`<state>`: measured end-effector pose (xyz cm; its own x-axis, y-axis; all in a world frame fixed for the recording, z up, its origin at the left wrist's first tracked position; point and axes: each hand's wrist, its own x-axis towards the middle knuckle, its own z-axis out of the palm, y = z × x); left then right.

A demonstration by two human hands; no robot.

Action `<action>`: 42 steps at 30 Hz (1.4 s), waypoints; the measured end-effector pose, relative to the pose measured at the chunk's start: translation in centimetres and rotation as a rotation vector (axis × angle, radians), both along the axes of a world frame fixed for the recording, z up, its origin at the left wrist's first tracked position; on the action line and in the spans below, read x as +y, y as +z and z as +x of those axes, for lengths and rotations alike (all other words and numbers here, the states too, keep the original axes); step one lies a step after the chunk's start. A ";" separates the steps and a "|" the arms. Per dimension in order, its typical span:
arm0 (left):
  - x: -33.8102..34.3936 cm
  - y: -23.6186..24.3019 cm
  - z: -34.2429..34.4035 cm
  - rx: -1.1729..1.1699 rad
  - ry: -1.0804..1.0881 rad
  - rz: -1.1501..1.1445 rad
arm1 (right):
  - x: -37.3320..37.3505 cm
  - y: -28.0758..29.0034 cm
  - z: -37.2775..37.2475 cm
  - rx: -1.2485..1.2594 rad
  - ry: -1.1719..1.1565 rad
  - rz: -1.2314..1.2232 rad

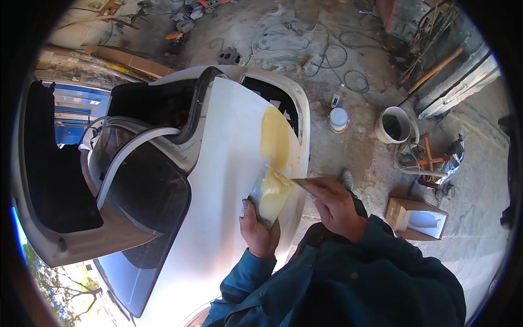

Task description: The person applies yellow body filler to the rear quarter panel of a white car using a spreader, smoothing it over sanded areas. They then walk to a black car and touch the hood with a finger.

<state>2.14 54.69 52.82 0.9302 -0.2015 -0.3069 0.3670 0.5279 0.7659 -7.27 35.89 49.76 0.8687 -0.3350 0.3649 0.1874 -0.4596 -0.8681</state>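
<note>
My left hand is closed around the lower end of a flat mixing board, thumb on its left edge. Pale yellow body filler is spread over the board's face. A thin putty spreader is pinched in my right hand, its edge at the filler by the board's upper right corner. Both hands are above the white car panel. On that panel, just beyond the board, lies a smooth patch of yellow filler.
The car's door stands open at the left. On the concrete floor to the right are a lidded tin, a white bucket, a cardboard box and a wooden frame. Hoses lie loosely farther off.
</note>
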 end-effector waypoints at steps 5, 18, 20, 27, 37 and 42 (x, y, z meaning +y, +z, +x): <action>0.5 -0.6 -0.9 -0.239 -0.125 0.298 | 0.3 2.2 1.6 -0.146 -0.095 -0.160; 6.5 3.2 13.9 -1.355 0.292 1.768 | 1.8 -11.9 4.8 0.403 -0.272 1.415; 6.5 3.8 16.1 -1.360 0.285 1.736 | 1.4 -15.0 6.3 0.439 -0.336 1.470; 5.1 3.7 18.4 -1.233 0.217 1.462 | 0.7 -17.3 9.2 0.560 -0.427 1.429; 4.8 3.6 18.4 -1.239 0.255 1.485 | 1.1 -17.5 11.6 0.637 -0.415 1.285; 4.6 3.7 18.5 -0.884 0.211 1.036 | 0.1 -15.4 12.1 0.648 -0.348 1.251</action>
